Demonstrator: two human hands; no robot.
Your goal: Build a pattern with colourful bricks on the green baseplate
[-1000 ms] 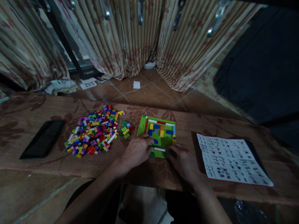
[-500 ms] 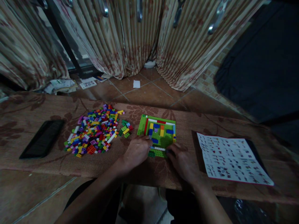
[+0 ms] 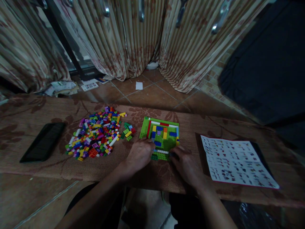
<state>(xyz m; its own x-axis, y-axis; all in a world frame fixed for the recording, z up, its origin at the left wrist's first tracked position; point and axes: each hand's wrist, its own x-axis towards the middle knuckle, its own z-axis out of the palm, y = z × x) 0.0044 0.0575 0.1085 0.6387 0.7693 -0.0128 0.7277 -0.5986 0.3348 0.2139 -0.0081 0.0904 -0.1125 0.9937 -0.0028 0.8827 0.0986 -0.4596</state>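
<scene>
A green building-brick baseplate (image 3: pixel 143 130) lies on the cloth-covered table in front of me. Red, white and light blue bricks edge it, and blue, yellow, orange and purple bricks stand inside. My left hand (image 3: pixel 142 150) is closed over the baseplate's left front edge, its fingertips curled down and partly hidden. At the right front corner, my right hand (image 3: pixel 184 161) has thumb and fingers drawn together by the end of a white brick row (image 3: pixel 161 151). Whatever small dark piece is between those fingers cannot be made out. A dark green brick (image 3: pixel 154 157) sits at the front edge.
Left of the baseplate lies a heap of loose coloured bricks (image 3: pixel 95 136), with a smaller cluster (image 3: pixel 128 131) beside it. A black tablet (image 3: pixel 44 142) rests at the far left. A printed picture sheet (image 3: pixel 238 161) lies on the right. Striped curtains (image 3: pixel 128 41) hang beyond the table.
Both hands stay in nearly the same place at the baseplate. No brick has visibly moved.
</scene>
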